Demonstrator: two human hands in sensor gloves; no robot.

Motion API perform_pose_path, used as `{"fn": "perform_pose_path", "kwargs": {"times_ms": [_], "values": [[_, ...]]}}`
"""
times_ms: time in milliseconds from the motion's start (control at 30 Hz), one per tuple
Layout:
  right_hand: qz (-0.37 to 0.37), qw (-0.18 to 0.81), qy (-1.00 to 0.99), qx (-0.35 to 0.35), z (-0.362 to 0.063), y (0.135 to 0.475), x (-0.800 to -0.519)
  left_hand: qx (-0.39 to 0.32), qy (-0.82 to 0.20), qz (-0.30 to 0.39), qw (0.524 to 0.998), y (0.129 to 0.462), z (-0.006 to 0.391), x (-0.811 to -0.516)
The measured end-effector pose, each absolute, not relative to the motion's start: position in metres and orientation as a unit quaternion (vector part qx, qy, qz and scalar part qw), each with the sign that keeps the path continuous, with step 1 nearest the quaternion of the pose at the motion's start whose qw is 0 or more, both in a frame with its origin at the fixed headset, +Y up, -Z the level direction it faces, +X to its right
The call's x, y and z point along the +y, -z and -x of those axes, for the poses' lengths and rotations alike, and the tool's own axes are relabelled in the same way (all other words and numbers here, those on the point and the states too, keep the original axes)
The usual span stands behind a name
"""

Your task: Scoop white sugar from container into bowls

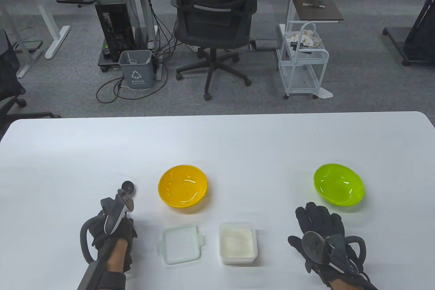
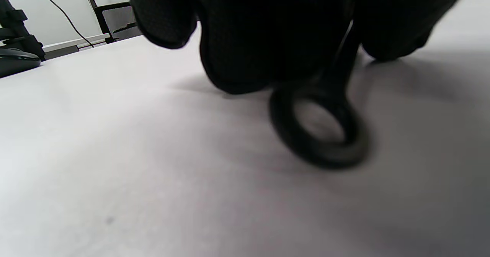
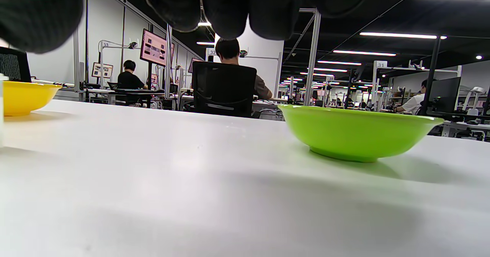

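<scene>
An open clear container of white sugar (image 1: 238,243) sits at the front middle of the table, its lid (image 1: 180,244) lying just to its left. A yellow bowl (image 1: 183,185) stands behind the lid and a green bowl (image 1: 338,184) at the right; both look empty. My left hand (image 1: 112,232) is left of the lid. In the left wrist view its fingers (image 2: 268,38) grip the handle of a black round scoop (image 2: 321,130), held low over the table. My right hand (image 1: 312,217) lies flat and spread, empty, in front of the green bowl (image 3: 360,134).
The white table (image 1: 217,147) stretches far behind the bowls. Its far edge faces an office chair (image 1: 214,18) and a white cart (image 1: 302,62). The yellow bowl (image 3: 25,96) shows at the left of the right wrist view.
</scene>
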State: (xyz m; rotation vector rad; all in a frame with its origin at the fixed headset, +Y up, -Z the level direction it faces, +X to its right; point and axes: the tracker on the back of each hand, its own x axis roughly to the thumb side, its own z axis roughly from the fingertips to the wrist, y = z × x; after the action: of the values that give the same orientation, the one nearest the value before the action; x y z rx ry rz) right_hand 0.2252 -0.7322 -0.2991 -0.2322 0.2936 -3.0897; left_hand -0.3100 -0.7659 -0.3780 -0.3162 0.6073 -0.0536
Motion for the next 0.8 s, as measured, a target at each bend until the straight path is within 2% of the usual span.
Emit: {"fn": "perform_pose_path", "kwargs": {"times_ms": [300,600,800], "values": [[0.072,0.013,0.993,0.091,-0.226,0.299,-0.731,0.303,-0.033,0.140,0.942,0.371,0.319,-0.763],[0.074,0.010,0.994,0.085,-0.226,0.300,-0.732,0.294,-0.162,0.149,0.930,0.364,0.326,-0.760],[0.081,0.005,0.994,0.079,-0.225,0.300,-0.733,0.249,-0.215,0.084,0.941,0.355,0.315,-0.735]]}}
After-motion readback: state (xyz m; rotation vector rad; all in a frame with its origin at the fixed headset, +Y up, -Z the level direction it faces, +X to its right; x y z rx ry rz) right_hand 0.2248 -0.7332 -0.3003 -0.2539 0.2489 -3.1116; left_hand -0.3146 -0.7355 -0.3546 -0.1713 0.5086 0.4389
